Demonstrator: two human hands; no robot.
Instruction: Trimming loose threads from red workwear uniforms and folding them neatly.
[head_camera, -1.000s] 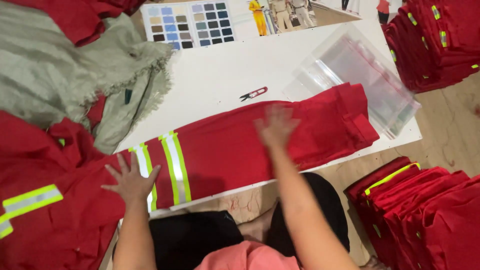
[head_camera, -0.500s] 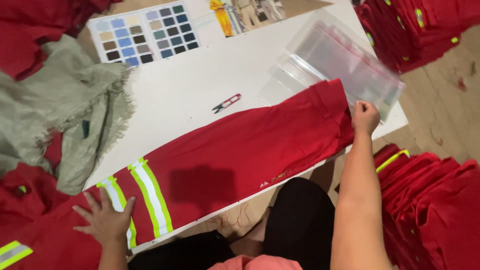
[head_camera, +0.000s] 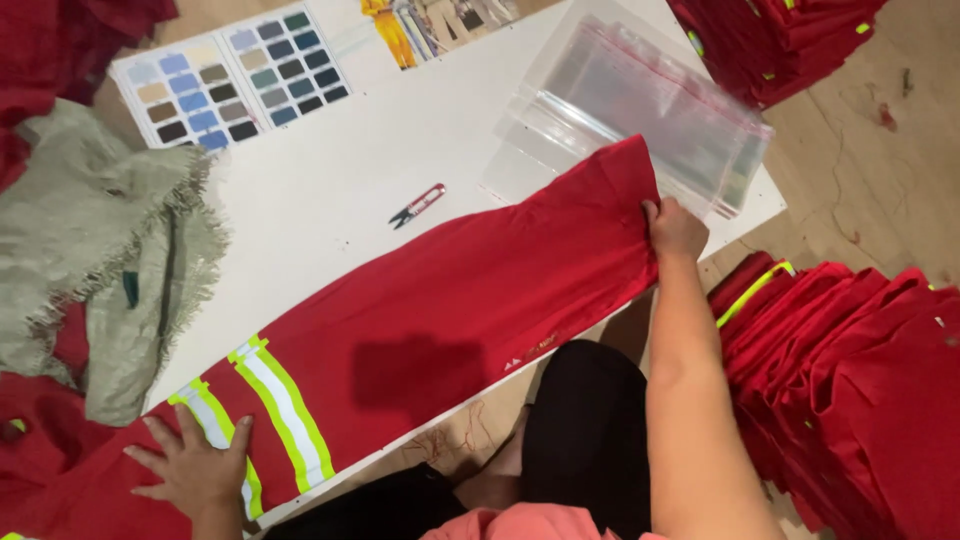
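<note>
A long red garment (head_camera: 470, 310) with yellow and silver reflective bands (head_camera: 285, 410) lies stretched across the white table (head_camera: 330, 200). My left hand (head_camera: 195, 470) presses flat on its lower left part, fingers spread, beside the bands. My right hand (head_camera: 675, 228) grips the garment's right end at the table's near right edge, fingers closed on the cloth.
A stack of clear plastic bags (head_camera: 640, 110) lies by the right hand. Small red thread snips (head_camera: 418, 205) rest mid-table, a colour swatch chart (head_camera: 235, 75) at the back. A grey-green woven sack (head_camera: 100, 250) sits left. Folded red garments (head_camera: 850, 380) pile on the floor right.
My right hand moved from the middle of the garment out to its right end and took hold of it. My left hand slid a little lower left, still flat on the cloth.
</note>
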